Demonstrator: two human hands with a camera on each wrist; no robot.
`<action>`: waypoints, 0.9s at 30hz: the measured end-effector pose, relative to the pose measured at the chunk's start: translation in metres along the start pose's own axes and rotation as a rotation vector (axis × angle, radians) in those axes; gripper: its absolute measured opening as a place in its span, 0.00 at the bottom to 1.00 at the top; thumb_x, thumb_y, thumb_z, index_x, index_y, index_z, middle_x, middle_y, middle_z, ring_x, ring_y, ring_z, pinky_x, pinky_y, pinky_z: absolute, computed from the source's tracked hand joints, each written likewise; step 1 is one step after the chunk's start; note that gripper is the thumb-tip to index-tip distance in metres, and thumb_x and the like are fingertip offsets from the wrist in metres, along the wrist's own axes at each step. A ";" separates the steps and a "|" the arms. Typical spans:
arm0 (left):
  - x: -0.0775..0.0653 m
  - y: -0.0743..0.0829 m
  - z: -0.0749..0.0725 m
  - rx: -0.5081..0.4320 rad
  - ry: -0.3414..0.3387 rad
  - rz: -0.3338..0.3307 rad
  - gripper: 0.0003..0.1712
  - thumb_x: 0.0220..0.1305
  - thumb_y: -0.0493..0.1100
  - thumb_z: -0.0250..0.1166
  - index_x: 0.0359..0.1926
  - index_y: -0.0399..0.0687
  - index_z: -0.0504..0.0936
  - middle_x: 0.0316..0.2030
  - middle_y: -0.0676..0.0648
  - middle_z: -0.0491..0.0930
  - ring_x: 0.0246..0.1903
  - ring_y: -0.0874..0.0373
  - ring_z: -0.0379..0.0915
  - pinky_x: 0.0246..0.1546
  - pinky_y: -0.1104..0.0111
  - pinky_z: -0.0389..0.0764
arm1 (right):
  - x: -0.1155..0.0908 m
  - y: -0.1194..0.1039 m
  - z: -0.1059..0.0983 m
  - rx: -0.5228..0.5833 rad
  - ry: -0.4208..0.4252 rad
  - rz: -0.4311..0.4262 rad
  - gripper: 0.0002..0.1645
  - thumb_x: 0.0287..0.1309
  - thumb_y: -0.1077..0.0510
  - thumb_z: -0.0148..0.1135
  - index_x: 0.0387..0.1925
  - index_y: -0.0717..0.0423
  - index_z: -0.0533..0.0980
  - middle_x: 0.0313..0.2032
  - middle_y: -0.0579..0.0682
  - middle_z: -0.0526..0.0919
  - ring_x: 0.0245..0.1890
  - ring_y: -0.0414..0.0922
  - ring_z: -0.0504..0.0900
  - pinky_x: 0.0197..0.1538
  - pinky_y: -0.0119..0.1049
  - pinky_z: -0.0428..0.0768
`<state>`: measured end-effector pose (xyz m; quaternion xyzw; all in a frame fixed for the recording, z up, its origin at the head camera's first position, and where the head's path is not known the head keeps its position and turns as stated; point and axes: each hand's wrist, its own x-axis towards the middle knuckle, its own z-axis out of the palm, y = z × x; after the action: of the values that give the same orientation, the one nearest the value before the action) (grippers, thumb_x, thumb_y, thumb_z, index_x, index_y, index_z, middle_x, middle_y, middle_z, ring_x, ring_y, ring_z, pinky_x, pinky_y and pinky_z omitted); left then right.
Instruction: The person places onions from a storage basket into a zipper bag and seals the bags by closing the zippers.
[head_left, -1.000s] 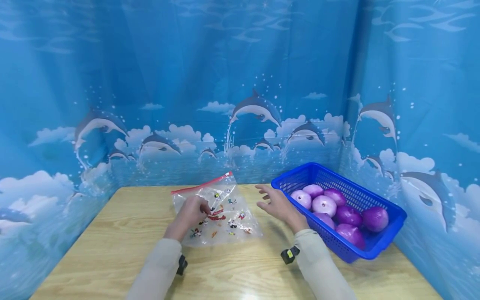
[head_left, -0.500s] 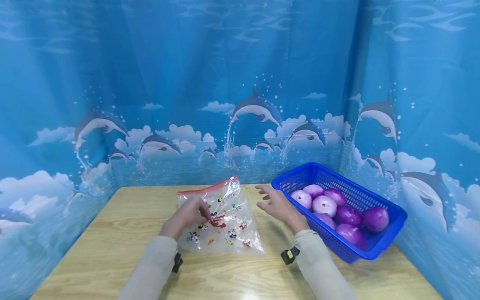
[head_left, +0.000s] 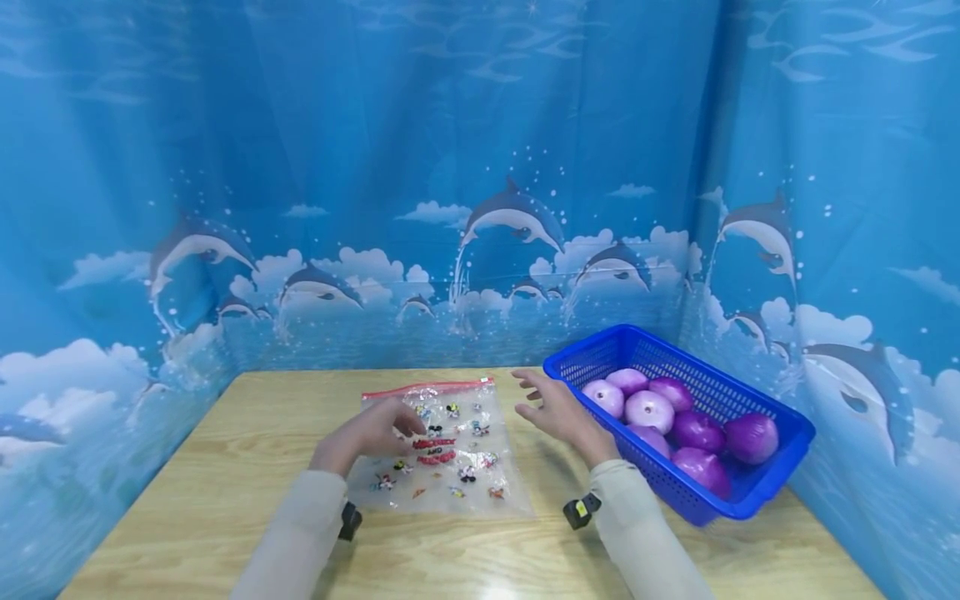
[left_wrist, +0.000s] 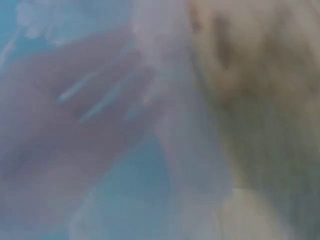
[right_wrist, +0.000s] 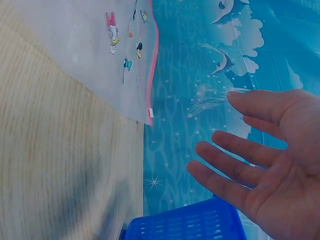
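Note:
A clear zip bag (head_left: 480, 487) with a red zip edge and printed cartoon figures lies flat on the table. My left hand (head_left: 373, 433) is over the left part of the bag, its fingers loosely bent and apart from the thumb. Heavy blur in the left wrist view leaves my left hand (left_wrist: 85, 100) only roughly visible, fingers fairly straight. Between the bag and the blue basket, my right hand (head_left: 557, 408) hovers with spread fingers and holds nothing. The right wrist view shows this right hand (right_wrist: 265, 165) palm side, with the bag (right_wrist: 95, 60) beyond it.
A blue plastic basket (head_left: 731, 504) stands on the right of the table, with several purple onions (head_left: 697, 431) in it. Wooden tabletop (head_left: 225, 467) runs up to a blue dolphin-print curtain (head_left: 375, 167) at the back and sides.
The bag, lifted and slanted before, has settled flat and straight. My left hand has let go of the bag and shifted slightly left. My right hand has stayed in place.

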<state>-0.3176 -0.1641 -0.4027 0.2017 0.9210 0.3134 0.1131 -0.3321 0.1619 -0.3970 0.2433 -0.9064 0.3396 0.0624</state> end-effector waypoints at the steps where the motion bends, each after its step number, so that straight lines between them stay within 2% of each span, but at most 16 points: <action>1: -0.001 0.003 -0.002 -0.004 -0.016 -0.012 0.22 0.53 0.33 0.76 0.51 0.46 0.87 0.50 0.45 0.88 0.52 0.48 0.83 0.56 0.53 0.86 | 0.000 0.000 0.000 0.001 -0.001 0.004 0.34 0.66 0.62 0.66 0.71 0.60 0.69 0.63 0.67 0.79 0.56 0.64 0.84 0.57 0.54 0.86; 7: -0.005 0.022 -0.010 0.025 -0.083 -0.071 0.30 0.53 0.40 0.78 0.59 0.49 0.83 0.58 0.42 0.83 0.57 0.45 0.81 0.58 0.48 0.83 | 0.000 0.000 -0.001 0.008 -0.012 0.016 0.35 0.66 0.60 0.66 0.72 0.58 0.68 0.65 0.66 0.78 0.58 0.64 0.83 0.60 0.56 0.84; 15: -0.014 0.043 -0.001 0.000 -0.171 -0.157 0.34 0.56 0.44 0.77 0.65 0.52 0.79 0.66 0.40 0.77 0.59 0.41 0.79 0.46 0.49 0.88 | 0.000 0.002 -0.004 -0.005 -0.006 0.017 0.35 0.66 0.60 0.66 0.72 0.58 0.68 0.65 0.66 0.78 0.58 0.64 0.83 0.60 0.55 0.84; 17: -0.012 0.048 0.006 0.028 -0.157 -0.189 0.36 0.56 0.45 0.77 0.66 0.53 0.78 0.69 0.41 0.75 0.60 0.41 0.78 0.45 0.49 0.88 | 0.000 0.002 -0.004 0.000 -0.007 0.027 0.35 0.66 0.60 0.66 0.72 0.57 0.68 0.65 0.66 0.78 0.59 0.64 0.83 0.61 0.56 0.84; 20: -0.006 0.052 0.019 0.139 -0.112 -0.274 0.41 0.55 0.49 0.78 0.70 0.55 0.74 0.72 0.43 0.71 0.66 0.39 0.72 0.58 0.41 0.81 | 0.000 0.001 -0.004 0.017 -0.012 0.021 0.35 0.66 0.61 0.66 0.72 0.59 0.67 0.65 0.67 0.77 0.59 0.65 0.82 0.61 0.57 0.83; 23: -0.002 0.052 0.033 0.222 -0.061 -0.347 0.46 0.52 0.48 0.80 0.72 0.53 0.72 0.72 0.42 0.71 0.69 0.37 0.69 0.67 0.36 0.71 | 0.000 -0.001 -0.004 0.016 -0.016 0.011 0.35 0.66 0.61 0.66 0.72 0.59 0.68 0.64 0.67 0.78 0.59 0.65 0.82 0.60 0.56 0.84; 24: -0.001 0.051 0.037 0.233 -0.050 -0.357 0.47 0.50 0.46 0.80 0.72 0.52 0.72 0.71 0.41 0.72 0.70 0.37 0.68 0.70 0.36 0.68 | 0.000 -0.001 -0.003 0.018 -0.018 0.013 0.35 0.66 0.61 0.66 0.72 0.59 0.68 0.64 0.67 0.78 0.58 0.65 0.83 0.60 0.56 0.84; 27: 0.001 0.047 0.045 0.211 -0.026 -0.361 0.45 0.46 0.39 0.81 0.69 0.51 0.76 0.70 0.40 0.74 0.68 0.36 0.69 0.68 0.37 0.71 | 0.000 -0.001 -0.003 0.003 -0.016 0.014 0.36 0.66 0.60 0.66 0.73 0.58 0.67 0.65 0.67 0.78 0.59 0.64 0.83 0.60 0.55 0.84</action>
<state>-0.2895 -0.1057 -0.4081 0.0483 0.9684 0.1873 0.1576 -0.3322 0.1629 -0.3941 0.2396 -0.9081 0.3394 0.0524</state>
